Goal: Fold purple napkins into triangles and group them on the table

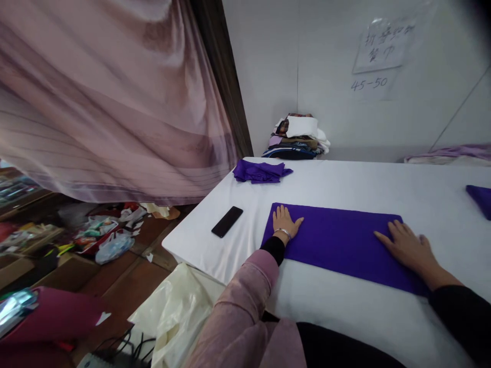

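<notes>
A purple cloth napkin (337, 240) lies flat in a long folded strip on the white-covered table (330, 301). On its left end rests my left hand (284, 225), palm down with the fingers spread and a bracelet at the wrist. My right hand (412, 248) lies over the right end, fingers apart, also palm down. Neither hand grips anything. Beyond the strip, at the far left of the table, sits a crumpled purple cloth (261, 171). Another piece of purple cloth (481, 199) shows partly at the right edge of the view.
Left of the napkin lies a black phone-like slab (227, 221). A stack of folded clothes (297, 138) stands behind the table by the wall. A pink curtain (115, 102) hangs at the left, above a cluttered floor. A pale plastic bag (176, 312) is beside the table's near left corner.
</notes>
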Motion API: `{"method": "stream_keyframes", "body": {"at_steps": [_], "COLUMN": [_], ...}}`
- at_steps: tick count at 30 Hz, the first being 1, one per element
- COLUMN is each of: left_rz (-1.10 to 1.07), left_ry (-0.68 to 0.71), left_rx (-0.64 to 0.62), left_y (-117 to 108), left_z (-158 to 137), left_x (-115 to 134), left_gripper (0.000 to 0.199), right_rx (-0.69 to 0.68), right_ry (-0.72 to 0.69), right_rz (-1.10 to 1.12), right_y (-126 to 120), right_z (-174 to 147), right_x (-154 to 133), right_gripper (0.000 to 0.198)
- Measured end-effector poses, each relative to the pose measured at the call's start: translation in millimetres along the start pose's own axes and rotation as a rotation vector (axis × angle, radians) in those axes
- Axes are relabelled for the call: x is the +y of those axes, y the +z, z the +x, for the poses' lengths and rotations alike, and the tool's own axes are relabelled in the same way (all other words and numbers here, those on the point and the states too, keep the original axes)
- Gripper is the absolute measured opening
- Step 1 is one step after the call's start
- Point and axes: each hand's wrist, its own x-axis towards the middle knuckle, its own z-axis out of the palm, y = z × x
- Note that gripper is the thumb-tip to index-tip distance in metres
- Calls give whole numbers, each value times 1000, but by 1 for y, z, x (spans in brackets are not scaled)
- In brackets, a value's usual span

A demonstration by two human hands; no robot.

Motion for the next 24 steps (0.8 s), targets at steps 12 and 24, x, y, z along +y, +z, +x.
{"method": "stream_keyframes", "body": {"at_steps": [12, 24], "left_rz": [101, 82], "left_ry": [19, 3], "left_rx": [17, -2], "left_y": [-10, -14], "left_z": [20, 24], "left_x": [-17, -20], "left_gripper": [84, 83], "right_rx": [-193, -109], "right_ry": [-177, 167], "right_rz": [81, 1], "right_y": [-31, -35], "right_z": [19, 16], "right_x": [-85, -5], "right_gripper": [77, 73]}}
